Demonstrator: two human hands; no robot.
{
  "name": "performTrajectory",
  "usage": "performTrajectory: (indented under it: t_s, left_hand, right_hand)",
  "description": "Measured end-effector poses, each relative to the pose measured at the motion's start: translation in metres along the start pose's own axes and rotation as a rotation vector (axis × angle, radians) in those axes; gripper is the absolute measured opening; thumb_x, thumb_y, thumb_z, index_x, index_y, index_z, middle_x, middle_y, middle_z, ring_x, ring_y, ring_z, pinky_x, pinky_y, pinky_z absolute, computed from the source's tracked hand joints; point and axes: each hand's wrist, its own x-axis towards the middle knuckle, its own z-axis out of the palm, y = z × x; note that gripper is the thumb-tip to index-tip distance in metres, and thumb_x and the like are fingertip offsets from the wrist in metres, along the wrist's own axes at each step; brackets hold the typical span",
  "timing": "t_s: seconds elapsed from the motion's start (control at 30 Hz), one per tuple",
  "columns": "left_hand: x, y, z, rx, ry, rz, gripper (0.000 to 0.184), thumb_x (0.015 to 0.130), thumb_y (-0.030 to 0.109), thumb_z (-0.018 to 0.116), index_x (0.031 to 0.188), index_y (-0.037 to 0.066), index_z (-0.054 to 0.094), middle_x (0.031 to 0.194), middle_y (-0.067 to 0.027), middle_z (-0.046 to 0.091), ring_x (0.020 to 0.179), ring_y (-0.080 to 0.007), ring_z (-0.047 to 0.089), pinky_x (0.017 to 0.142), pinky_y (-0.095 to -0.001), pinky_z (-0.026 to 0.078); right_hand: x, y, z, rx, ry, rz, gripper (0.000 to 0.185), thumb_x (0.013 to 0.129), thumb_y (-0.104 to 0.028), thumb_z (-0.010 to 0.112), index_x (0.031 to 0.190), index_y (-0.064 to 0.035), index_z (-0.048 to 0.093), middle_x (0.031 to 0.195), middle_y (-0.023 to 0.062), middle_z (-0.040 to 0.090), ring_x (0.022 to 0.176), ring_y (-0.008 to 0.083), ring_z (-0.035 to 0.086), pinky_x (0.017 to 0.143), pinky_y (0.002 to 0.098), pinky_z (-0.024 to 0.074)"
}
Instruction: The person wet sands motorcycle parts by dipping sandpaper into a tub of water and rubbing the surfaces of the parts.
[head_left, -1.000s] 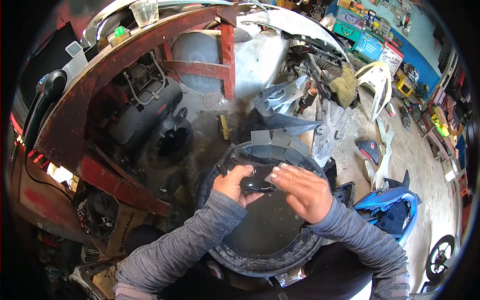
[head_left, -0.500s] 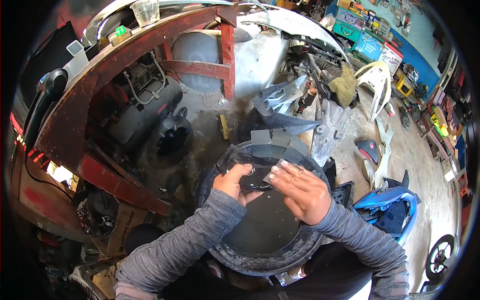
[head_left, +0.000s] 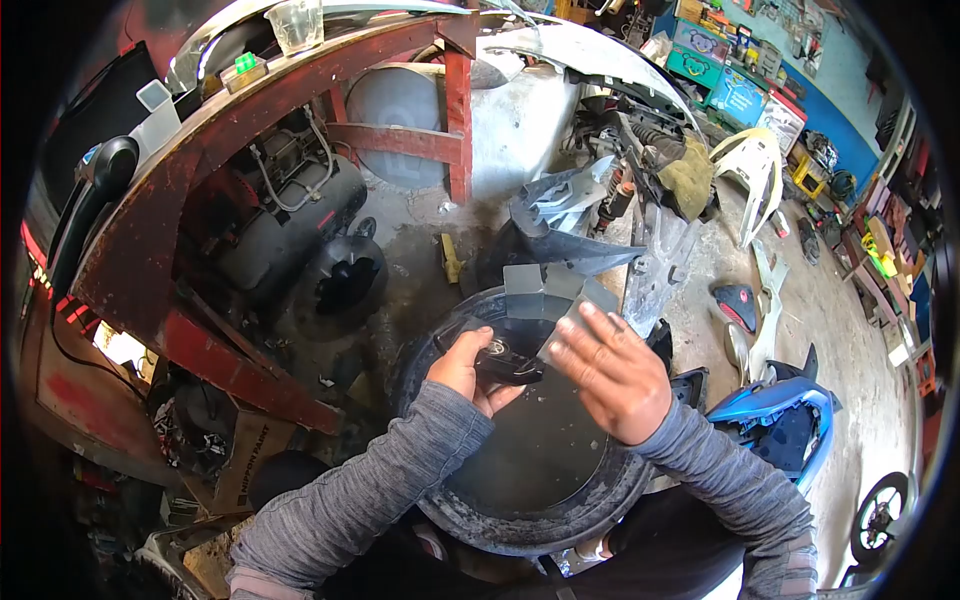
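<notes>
My left hand (head_left: 464, 374) grips a glossy black part (head_left: 508, 364) with a small round emblem, thumb on top, above a round black tub (head_left: 540, 535) of murky water. Just right of the part, my right hand (head_left: 612, 372) holds a thin grey sheet (head_left: 558, 345) under its fingers, which are nearly straight. A gap shows between the sheet and the black part. More grey sheets (head_left: 524, 290) hang over the tub's far rim.
A red wooden bench (head_left: 400, 142) stands at the upper left, an air compressor (head_left: 300, 215) beneath it. Beyond the tub lie grey fairing pieces (head_left: 560, 225). A blue fairing (head_left: 815, 400) lies to the right, a yellow-handled tool (head_left: 450, 258) on the floor.
My right hand has moved off the black part, slightly to the right, with the grey sheet. The black part is tilted differently in my left hand, and its emblem now shows.
</notes>
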Motion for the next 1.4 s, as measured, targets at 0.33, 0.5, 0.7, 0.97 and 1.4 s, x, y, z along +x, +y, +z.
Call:
performTrajectory:
  t_s: [0.33,0.5,0.7,0.97,1.4]
  left_hand:
    - [0.004,-0.005,-0.003,0.010,-0.022,0.016,0.027,0.098,0.034,0.062,0.110,0.010,0.061,0.103,-0.0069,0.069,0.092,-0.0183,0.070,0.079,-0.0359,0.063]
    - [-0.003,0.000,0.001,0.001,-0.061,0.014,0.027,0.098,0.034,0.062,0.111,0.011,0.061,0.103,-0.0059,0.068,0.093,-0.0178,0.069,0.078,-0.0344,0.063]
    - [0.000,0.000,0.000,-0.024,-0.222,0.141,0.019,0.099,0.024,0.064,0.110,0.009,0.066,0.107,-0.0074,0.070,0.099,-0.0194,0.069,0.088,-0.0388,0.059]
    - [0.004,-0.006,0.001,-0.074,-0.359,0.324,0.015,0.092,0.003,0.071,0.106,0.007,0.067,0.102,-0.0061,0.069,0.097,-0.0205,0.068,0.087,-0.0479,0.059]
    - [0.002,-0.005,0.003,-0.042,-0.329,0.323,0.015,0.091,0.002,0.071,0.105,0.006,0.066,0.098,-0.0046,0.068,0.096,-0.0206,0.068,0.083,-0.0458,0.061]
  right_hand:
    - [-0.001,-0.007,0.004,-0.003,-0.001,-0.142,0.051,0.076,-0.009,0.070,0.127,-0.0063,0.066,0.136,0.0132,0.061,0.135,0.0385,0.050,0.105,0.0524,0.0455]
    - [-0.003,0.012,0.003,-0.043,-0.001,-0.029,0.051,0.075,-0.005,0.069,0.126,-0.0061,0.066,0.136,0.0132,0.061,0.136,0.0385,0.049,0.107,0.0528,0.0435]
    - [-0.005,0.016,0.009,0.405,0.195,0.445,0.042,0.082,0.005,0.058,0.123,0.0007,0.066,0.125,0.0225,0.066,0.122,0.0371,0.061,0.104,0.0407,0.0476]
    - [-0.013,0.032,0.015,0.851,0.248,0.902,0.032,0.098,-0.005,0.055,0.127,0.0002,0.066,0.102,0.0053,0.073,0.086,0.0083,0.061,0.079,0.0251,0.0497]
    - [-0.008,0.014,0.005,0.530,0.214,0.673,0.032,0.088,0.002,0.059,0.119,0.0003,0.069,0.101,0.0151,0.073,0.088,0.0207,0.069,0.082,0.0302,0.0524]
